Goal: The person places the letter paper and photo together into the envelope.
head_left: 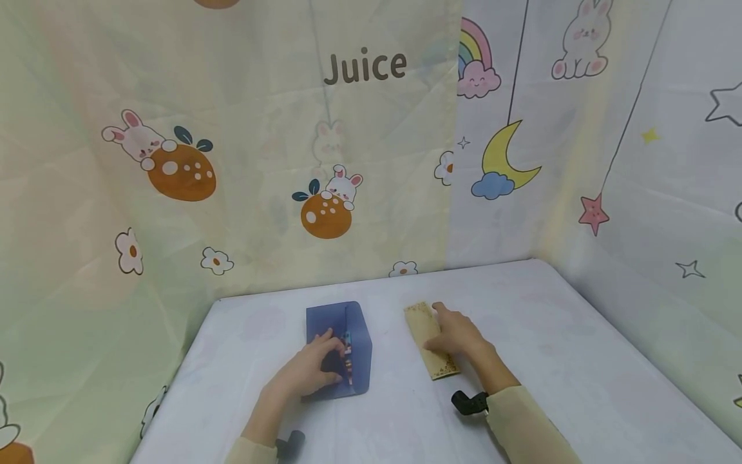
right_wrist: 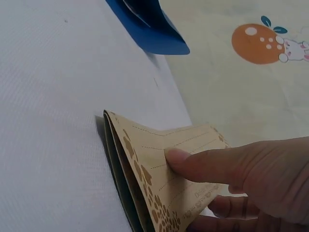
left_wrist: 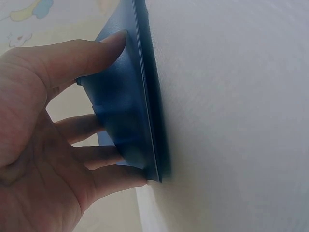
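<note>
The left hand (head_left: 310,369) hides part of the envelope (head_left: 361,348), and the coloured strip (head_left: 348,354) in it is too small to make out. The right hand (head_left: 458,332) covers some of the paper (head_left: 421,325), whose lettering (right_wrist: 203,191) is illegible. The right wrist view's edges crop envelope, paper and hand.

Matt paper sheet (head_left: 422,325), smooth envelope (head_left: 361,351), finely textured cloth (head_left: 400,412)

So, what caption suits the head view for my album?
Left hand grips a blue envelope, right hand grips folded tan paper, over a white table.
</note>
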### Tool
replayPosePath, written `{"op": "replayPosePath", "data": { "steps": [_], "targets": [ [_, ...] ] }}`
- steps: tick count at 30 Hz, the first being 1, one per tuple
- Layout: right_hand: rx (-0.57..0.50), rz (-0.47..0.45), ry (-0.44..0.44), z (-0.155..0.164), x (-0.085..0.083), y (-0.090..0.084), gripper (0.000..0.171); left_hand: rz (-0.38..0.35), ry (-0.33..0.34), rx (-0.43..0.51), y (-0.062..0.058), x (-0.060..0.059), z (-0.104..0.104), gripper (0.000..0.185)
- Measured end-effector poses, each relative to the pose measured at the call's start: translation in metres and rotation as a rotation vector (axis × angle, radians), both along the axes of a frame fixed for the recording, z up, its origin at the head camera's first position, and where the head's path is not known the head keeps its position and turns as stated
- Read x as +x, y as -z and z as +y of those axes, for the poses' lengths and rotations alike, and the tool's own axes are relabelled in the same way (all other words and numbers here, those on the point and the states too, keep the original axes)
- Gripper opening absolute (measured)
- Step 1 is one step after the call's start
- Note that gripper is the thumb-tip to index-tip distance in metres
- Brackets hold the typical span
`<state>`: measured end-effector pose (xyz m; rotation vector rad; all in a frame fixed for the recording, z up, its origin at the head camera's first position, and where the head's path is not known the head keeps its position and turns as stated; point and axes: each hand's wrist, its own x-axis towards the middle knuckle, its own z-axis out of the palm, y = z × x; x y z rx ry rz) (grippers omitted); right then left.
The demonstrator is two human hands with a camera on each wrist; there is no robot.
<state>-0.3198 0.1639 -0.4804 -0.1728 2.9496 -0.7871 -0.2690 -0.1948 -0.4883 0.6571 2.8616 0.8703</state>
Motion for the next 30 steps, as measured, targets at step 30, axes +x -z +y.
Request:
{"op": "replayPosePath", "data": {
  "steps": [30],
  "targets": [
    [-0.226, -0.023, -0.04, -0.0022, -0.0025, 0.0016, 0.045, 0.001, -0.01, -0.01, 0.0026, -0.0015, -0.0007, 0.039]
  ]
}}
